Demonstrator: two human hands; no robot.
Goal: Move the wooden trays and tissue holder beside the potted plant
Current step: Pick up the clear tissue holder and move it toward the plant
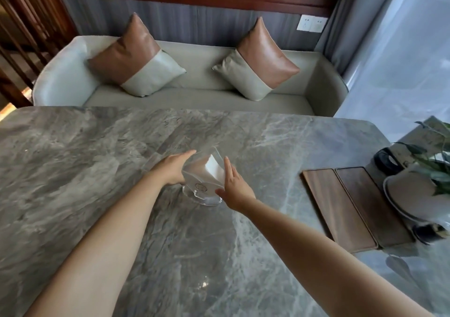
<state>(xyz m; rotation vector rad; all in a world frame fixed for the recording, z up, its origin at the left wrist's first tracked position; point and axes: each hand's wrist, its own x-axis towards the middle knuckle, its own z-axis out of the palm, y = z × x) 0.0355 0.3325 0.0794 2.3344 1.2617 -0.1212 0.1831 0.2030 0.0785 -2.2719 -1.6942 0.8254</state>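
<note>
A clear acrylic tissue holder (203,185) with white tissues in it stands on its round base at the middle of the grey marble table (97,158). My left hand (171,168) lies flat against its left side and my right hand (233,186) against its right side, fingers straight. Whether it is lifted off the table I cannot tell. Two dark wooden trays (341,209) (372,204) lie side by side at the right, next to the potted plant (414,190) in its pale pot.
A black object (387,161) sits behind the plant and a small dark item (429,231) in front of it near the table's right edge. Beyond the far table edge stands a grey sofa (194,97) with two cushions.
</note>
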